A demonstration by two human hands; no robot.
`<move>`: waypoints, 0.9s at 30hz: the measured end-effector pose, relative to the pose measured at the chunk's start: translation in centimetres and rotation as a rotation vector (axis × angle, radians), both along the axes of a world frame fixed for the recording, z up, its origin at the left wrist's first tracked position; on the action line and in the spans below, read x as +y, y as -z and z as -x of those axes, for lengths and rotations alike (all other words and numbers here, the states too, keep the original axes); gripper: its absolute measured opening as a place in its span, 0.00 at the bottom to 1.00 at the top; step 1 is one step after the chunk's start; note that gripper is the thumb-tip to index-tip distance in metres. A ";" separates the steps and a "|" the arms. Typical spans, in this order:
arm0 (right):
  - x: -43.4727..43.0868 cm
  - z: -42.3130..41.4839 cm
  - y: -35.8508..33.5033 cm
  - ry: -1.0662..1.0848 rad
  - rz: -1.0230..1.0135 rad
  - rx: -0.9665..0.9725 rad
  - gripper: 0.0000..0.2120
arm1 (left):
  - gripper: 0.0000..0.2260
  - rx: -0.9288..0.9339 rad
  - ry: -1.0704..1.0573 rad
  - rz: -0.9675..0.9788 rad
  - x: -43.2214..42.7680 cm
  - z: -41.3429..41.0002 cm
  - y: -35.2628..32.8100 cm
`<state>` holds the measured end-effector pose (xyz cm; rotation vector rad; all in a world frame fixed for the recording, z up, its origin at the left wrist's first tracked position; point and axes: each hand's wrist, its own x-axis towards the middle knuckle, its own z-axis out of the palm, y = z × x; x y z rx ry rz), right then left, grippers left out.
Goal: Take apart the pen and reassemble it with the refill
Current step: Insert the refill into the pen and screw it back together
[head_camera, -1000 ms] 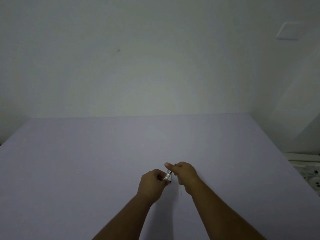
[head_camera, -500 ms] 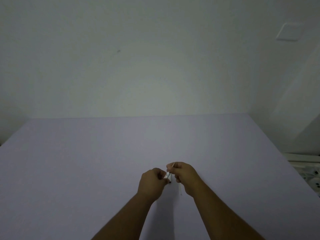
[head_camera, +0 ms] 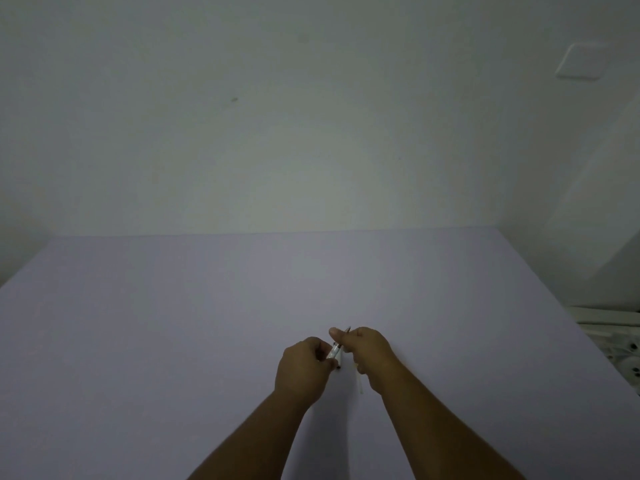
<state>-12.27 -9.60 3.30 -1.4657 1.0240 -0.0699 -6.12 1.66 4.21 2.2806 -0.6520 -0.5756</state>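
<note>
Both hands hold a small pen (head_camera: 336, 351) above the lavender table (head_camera: 173, 323), near its front middle. My left hand (head_camera: 304, 368) grips the pale barrel end. My right hand (head_camera: 367, 351) pinches the upper part, and the dark tip pokes out past its thumb. A thin pale stick, perhaps a refill (head_camera: 361, 384), lies on the table just under my right wrist, partly hidden by it. The pen's middle is mostly covered by fingers.
A plain white wall rises behind the table, with a wall plate (head_camera: 581, 60) at the upper right. White objects with dark spots (head_camera: 623, 355) lie past the table's right edge.
My hands have stayed in nearly the same spot. The right hand's fingers have shifted slightly on the pen, and more of the tip shows.
</note>
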 end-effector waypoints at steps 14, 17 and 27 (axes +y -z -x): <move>-0.2 -1.2 0.2 0.061 -0.038 0.005 0.16 | 0.06 -0.079 -0.024 -0.040 -0.6 -0.4 0.4; -0.2 -1.1 0.4 0.020 -0.094 -0.071 0.11 | 0.07 -0.020 -0.044 -0.019 -0.6 -0.8 0.6; -0.4 -1.9 1.0 0.043 -0.086 -0.080 0.10 | 0.04 0.057 -0.063 -0.022 -0.5 -1.5 1.3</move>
